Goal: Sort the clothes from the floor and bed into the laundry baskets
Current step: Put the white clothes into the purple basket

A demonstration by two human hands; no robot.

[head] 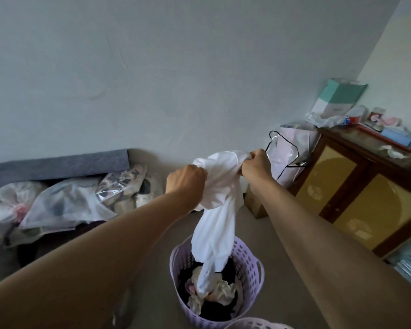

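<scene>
Both my hands hold up a white garment (pixel 220 200) at chest height. My left hand (pixel 185 179) grips its left top edge and my right hand (pixel 256 163) grips the right top edge. The cloth hangs straight down, and its lower end reaches into a lilac laundry basket (pixel 252 269) on the floor below. Inside that basket lie dark clothes and a crumpled cream piece (pixel 220 290). The rim of a second lilac basket (pixel 256 324) shows at the bottom edge.
A wooden cabinet (pixel 356 186) with clutter on top stands at the right. Clear bags (pixel 287 150) lean beside it, with a cardboard box below. At the left lie plastic bags (pixel 64 205) and a grey cushion (pixel 59 166) against the wall.
</scene>
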